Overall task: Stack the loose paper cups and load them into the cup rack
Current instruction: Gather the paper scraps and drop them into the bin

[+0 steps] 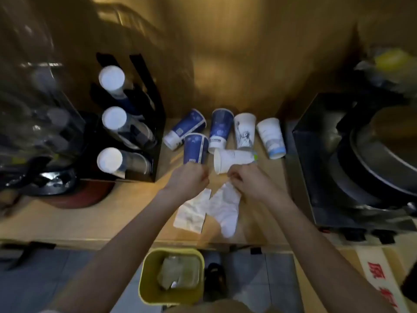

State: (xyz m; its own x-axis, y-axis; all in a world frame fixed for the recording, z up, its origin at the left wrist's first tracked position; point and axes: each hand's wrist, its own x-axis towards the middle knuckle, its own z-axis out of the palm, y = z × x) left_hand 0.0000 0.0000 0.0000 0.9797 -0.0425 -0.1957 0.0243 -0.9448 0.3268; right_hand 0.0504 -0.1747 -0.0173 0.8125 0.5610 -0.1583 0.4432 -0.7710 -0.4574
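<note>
Left hand [188,178] curled at blue paper cup [195,149], grip unclear; right hand [244,180] pinching white glove [226,207]. Light, crushable cups, best held mid-wall, destined for cup rack [155,123].

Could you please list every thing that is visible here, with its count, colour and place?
Loose paper cups: six, three blue, three white, counter centre.
Black cup rack: one, counter left, three cup stacks inside.
White gloves: two, near counter edge.
Yellow bin: one, floor below.
Black machine: one, counter right.
Left hand: at a blue cup.
Right hand: pinching one glove.
</note>
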